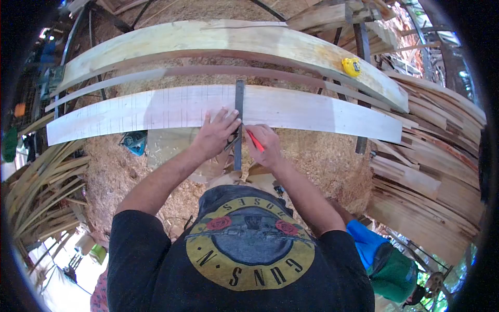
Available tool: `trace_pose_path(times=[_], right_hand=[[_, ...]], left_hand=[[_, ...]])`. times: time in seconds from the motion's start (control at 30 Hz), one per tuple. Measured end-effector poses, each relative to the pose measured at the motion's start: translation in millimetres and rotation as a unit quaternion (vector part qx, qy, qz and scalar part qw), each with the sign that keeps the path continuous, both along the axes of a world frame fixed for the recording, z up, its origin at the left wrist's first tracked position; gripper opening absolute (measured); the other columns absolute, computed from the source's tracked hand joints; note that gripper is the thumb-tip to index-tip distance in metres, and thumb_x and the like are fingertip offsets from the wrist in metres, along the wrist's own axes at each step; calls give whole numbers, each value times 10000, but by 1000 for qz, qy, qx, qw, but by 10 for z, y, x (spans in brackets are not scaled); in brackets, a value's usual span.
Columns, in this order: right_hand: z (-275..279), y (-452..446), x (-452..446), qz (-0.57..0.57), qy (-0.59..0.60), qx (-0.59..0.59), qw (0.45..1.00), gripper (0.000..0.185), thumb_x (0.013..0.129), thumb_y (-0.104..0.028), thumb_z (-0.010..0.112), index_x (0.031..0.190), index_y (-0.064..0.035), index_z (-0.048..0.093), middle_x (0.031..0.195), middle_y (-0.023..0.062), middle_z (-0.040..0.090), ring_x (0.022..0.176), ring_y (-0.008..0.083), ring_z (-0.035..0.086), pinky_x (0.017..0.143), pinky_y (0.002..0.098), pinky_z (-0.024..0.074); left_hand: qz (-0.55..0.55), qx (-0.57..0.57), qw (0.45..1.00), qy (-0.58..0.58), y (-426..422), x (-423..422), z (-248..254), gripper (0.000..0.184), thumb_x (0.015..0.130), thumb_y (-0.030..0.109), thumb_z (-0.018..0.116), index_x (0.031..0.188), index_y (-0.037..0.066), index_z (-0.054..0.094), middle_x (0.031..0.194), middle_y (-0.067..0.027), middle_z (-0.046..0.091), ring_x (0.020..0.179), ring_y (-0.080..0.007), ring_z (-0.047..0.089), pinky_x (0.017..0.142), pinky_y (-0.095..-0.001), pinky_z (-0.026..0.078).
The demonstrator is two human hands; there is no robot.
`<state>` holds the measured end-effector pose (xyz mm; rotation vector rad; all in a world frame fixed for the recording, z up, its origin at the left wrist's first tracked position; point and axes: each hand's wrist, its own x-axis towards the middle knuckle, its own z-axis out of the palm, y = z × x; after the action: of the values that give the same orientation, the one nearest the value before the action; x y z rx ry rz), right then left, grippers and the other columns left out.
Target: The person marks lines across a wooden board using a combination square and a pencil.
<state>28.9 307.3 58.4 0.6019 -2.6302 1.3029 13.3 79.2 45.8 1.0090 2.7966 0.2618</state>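
Note:
A pale wooden board (322, 112) lies across in front of me, with many thin lines drawn across its left half. Over its middle sits a combination square (239, 104), its dark metal blade crossing the board and reaching past the near edge. My left hand (217, 132) grips the square at the near edge, fingers stretched over the board and against the blade. In my right hand (266, 145) is a red pencil (254, 140), held just right of the blade at the near edge. Its tip is too small to make out.
Beyond lie a narrow strip (171, 73) and a thick beam (208, 39) carrying a yellow tape measure (351, 67). A blue power tool (135, 143) is below the board at left. Stacked planks (431, 208) stand right. Another person (387, 265) is at lower right. Shavings cover the ground.

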Motion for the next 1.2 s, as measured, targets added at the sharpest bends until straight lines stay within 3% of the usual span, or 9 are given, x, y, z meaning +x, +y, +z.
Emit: trace_pose_path(times=[0.07,0.17,0.37,0.47,0.57,0.77,0.97,1.2], right_hand=[[33,-12,-22,-13,-5,1,1000,207,907,14,723,1114,9,721,1005,198,752,939,409,723,816,466,590],[17,-39,-280,-22,25,-8,999,220,899,6,735,1119,3,725,1008,191,754,939,400,726,816,463,592],[47,12,29,-1,-4,-13,1000,207,903,-6,735,1107,-11,700,944,193,730,882,417,700,789,486,571],[21,-30,-133,-12,29,-21,999,212,904,-13,737,1112,-17,697,960,193,738,886,416,702,780,481,573],[27,-52,-318,-28,21,-17,999,196,905,-23,742,1097,-20,706,979,192,750,899,417,708,785,483,575],[-71,90,159,25,-25,-5,999,187,910,-23,734,1096,-18,719,999,194,758,918,401,722,802,470,588],[111,47,-132,-52,-33,-43,997,223,921,-32,746,1142,-15,722,1019,183,767,935,388,731,824,456,597],[-26,1,-248,-45,0,-52,998,223,921,-16,753,1142,-9,720,1036,181,766,942,386,733,820,457,597]], left_hand=[[4,1,1000,0,4,11,12,792,820,149,781,1567,124,519,1699,-101,407,1561,-375,379,1192,-674,378],[5,26,1000,-1,3,2,44,598,921,183,684,1506,116,581,1654,-110,458,1545,-374,393,1152,-734,385],[14,45,999,-16,0,0,42,619,916,170,683,1523,113,570,1658,-112,454,1537,-388,401,1159,-735,376],[8,27,999,-22,-3,4,42,695,876,68,685,1553,110,532,1691,-111,418,1549,-396,387,1175,-698,385],[5,13,1000,-16,-11,-2,10,635,912,165,683,1532,105,563,1677,-115,434,1559,-386,376,1184,-736,351],[8,12,999,-38,3,-5,53,629,929,187,683,1541,118,556,1689,-115,416,1571,-382,358,1194,-737,340],[0,11,999,-32,-14,-31,12,642,942,209,687,1559,123,532,1695,-111,409,1570,-381,358,1187,-734,349],[1,1,999,-33,1,-32,41,650,939,219,694,1559,115,529,1695,-108,409,1564,-386,363,1183,-730,357]])
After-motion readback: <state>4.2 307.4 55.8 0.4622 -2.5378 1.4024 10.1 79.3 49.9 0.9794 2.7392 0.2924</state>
